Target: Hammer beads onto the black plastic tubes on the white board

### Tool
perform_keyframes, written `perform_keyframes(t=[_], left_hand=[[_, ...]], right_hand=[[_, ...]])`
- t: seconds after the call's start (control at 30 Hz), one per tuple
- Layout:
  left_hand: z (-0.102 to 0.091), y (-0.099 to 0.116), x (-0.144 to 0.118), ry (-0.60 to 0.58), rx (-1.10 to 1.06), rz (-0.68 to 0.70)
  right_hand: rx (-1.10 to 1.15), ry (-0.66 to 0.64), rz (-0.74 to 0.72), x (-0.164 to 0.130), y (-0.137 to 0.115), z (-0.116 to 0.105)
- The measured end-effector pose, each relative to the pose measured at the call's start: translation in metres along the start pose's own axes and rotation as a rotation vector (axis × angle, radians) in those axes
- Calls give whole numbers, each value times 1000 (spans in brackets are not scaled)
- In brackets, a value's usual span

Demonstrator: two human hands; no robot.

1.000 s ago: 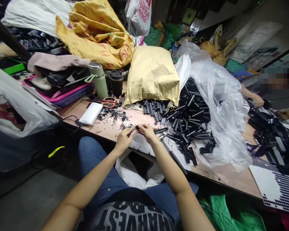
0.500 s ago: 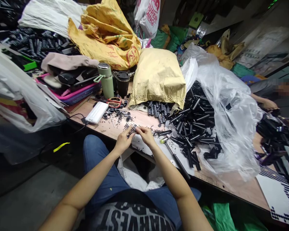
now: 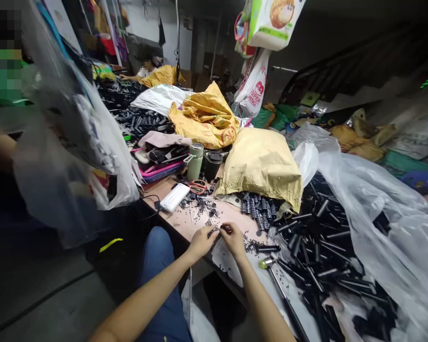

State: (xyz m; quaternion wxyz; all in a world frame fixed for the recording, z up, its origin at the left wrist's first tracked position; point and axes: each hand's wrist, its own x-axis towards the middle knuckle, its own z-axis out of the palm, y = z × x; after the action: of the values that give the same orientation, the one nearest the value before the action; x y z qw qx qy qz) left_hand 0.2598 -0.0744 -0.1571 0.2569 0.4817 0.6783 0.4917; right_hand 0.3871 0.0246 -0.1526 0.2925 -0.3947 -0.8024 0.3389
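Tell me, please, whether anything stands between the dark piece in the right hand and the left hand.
Nothing visible does. The right hand holds the dark piece at its fingertips, close beside the left hand, which has a small item at its own fingertips, too blurred to identify.

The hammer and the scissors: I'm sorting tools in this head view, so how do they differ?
Colour: the hammer has a yellow-green tip, silvery shaft and black handle; the scissors have red handles.
Length: the hammer looks longer than the scissors, though it is nearer the camera.
Place: the hammer lies right of the right hand; the scissors lie beyond the left hand.
Shared: neither is held.
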Motion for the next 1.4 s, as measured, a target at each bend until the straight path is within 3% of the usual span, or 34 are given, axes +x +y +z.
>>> perform_keyframes(t=[0.07, 0.17, 0.33, 0.5, 0.63, 0.77, 0.83, 0.93, 1.0, 1.17, 1.4], left_hand=[[3, 6, -4, -37, 8, -4], [7, 13, -10, -74, -7, 21], [16, 18, -13, -126, -5, 81], [23, 23, -18, -157, 14, 124], [27, 23, -18, -158, 26, 138], [30, 23, -14, -160, -1, 66], [33, 25, -13, -161, -54, 6], [37, 31, -12, -182, -196, -67], [39, 36, -12, -188, -259, -79], [39, 41, -11, -182, -237, -62], [36, 35, -10, -141, -205, -42]], right_hand=[[157, 17, 66, -10, -8, -7], [204, 50, 126, -23, -19, -16], [368, 102, 267, -32, -18, -25], [388, 129, 257, -45, -15, -33], [255, 120, 126, -59, -17, -38], [49, -42, -1, -59, -12, -49], [-165, -23, 64, -47, -3, -59], [-607, 77, 304, -20, 17, -76], [-753, 66, 389, -6, 29, -84], [-792, 40, 388, -1, 45, -82], [-792, 38, 292, 1, 37, -68]])
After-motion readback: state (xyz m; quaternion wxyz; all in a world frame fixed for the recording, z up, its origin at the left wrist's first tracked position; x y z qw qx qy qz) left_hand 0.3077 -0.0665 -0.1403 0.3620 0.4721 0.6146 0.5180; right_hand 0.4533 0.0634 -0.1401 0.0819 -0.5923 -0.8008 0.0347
